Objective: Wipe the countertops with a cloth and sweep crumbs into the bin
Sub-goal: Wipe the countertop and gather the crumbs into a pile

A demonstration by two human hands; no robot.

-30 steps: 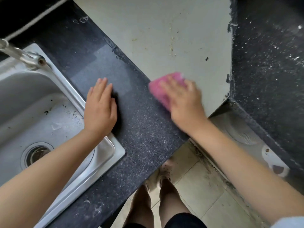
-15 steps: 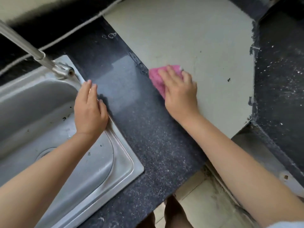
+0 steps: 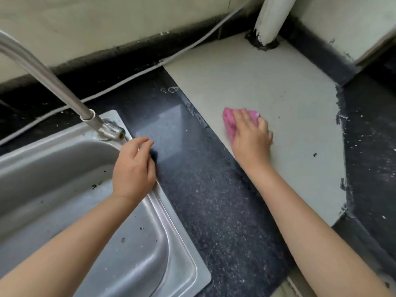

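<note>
Right hand flat with fingers spread, pressing a pink cloth on the pale countertop panel, left hand loosely curled, holding nothing, resting on the sink rim beside the tap

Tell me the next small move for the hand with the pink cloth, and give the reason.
Probably slide the right hand and its cloth to the right and toward you, over the dark speck. The cloth lies flat under the fingers on the pale counter, and that speck sits on it beyond the cloth. The left hand rests at the sink rim.
</note>
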